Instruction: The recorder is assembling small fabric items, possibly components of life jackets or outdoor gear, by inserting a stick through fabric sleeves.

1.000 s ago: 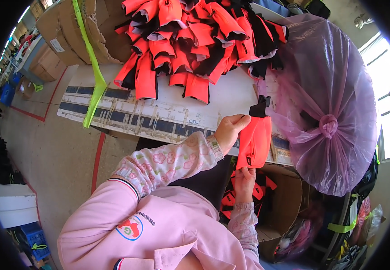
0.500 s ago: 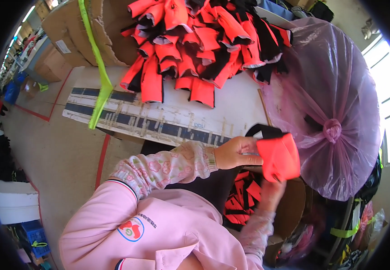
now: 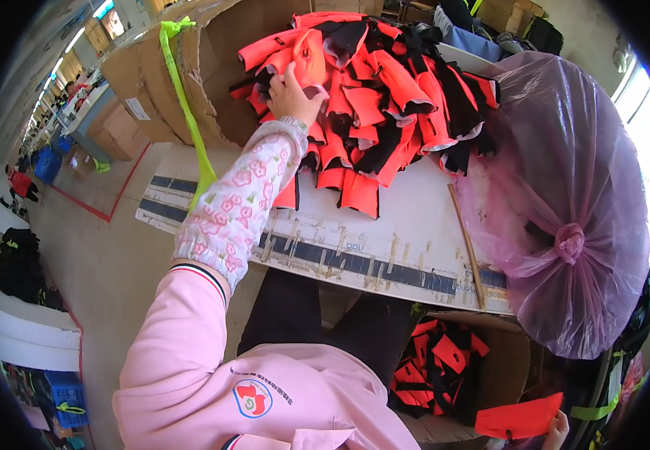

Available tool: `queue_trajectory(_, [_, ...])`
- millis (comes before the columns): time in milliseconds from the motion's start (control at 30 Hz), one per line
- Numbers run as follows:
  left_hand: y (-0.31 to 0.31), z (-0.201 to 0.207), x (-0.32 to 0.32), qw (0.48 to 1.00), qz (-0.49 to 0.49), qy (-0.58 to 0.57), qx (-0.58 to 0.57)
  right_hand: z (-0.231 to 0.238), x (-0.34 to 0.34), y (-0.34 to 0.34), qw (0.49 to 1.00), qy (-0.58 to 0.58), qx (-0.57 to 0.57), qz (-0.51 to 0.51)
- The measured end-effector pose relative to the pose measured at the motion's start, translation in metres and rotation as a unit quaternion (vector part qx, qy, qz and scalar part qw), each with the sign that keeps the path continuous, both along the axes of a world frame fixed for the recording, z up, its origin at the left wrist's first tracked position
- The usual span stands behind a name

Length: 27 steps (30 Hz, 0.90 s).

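Note:
A heap of orange-and-black fabric pieces (image 3: 407, 94), many of them tube-shaped, lies on the table. My left hand (image 3: 295, 97) reaches to the heap's left side, thumb and fingers spread around the end of an orange piece (image 3: 309, 58), not closed on it. Low at the right, my right hand (image 3: 557, 432) grips another orange fabric piece (image 3: 519, 417) by its end, off to the side of a cardboard box (image 3: 501, 349). Similar orange and black pieces (image 3: 445, 356) lie inside that box. Most of my right arm is out of sight.
The white table (image 3: 407, 225) has a worn, taped front edge, with a thin wooden stick (image 3: 467, 244) across its right part. A large tied pink plastic bag (image 3: 565, 172) bulges at the right. A big cardboard carton (image 3: 167, 82), with a neon-yellow strip (image 3: 186, 112) hanging over it, stands left.
My left hand has left the orange piece and moved up and forward to the heap. My right hand has carried that piece down and right, beside the box. The view has shifted.

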<state>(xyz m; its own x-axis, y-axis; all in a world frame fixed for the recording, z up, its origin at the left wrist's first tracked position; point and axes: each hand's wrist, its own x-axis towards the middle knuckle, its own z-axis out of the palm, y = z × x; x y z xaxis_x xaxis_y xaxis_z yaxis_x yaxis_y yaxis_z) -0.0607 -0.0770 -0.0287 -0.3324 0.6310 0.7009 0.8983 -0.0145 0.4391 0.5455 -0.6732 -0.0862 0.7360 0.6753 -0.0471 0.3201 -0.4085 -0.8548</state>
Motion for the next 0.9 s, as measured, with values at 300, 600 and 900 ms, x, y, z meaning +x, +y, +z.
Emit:
queue_trajectory(300, [0.012, 0.025, -0.022, 0.908, -0.262, -0.325, 0.032, -0.02, -0.082, 0.095, 0.99, -0.027, -0.06, 0.128])
queue_trajectory(600, [-0.227, -0.079, 0.116, 0.405, -0.429, -0.762, -0.265, -0.014, -0.264, 0.258, 0.882, 0.175, 0.09, 0.429])
queue_trajectory(900, [-0.302, -0.146, 0.117, 0.446, -0.38, -0.614, -0.529, -0.07, -0.33, 0.261, 0.923, -0.035, 0.029, 0.382])
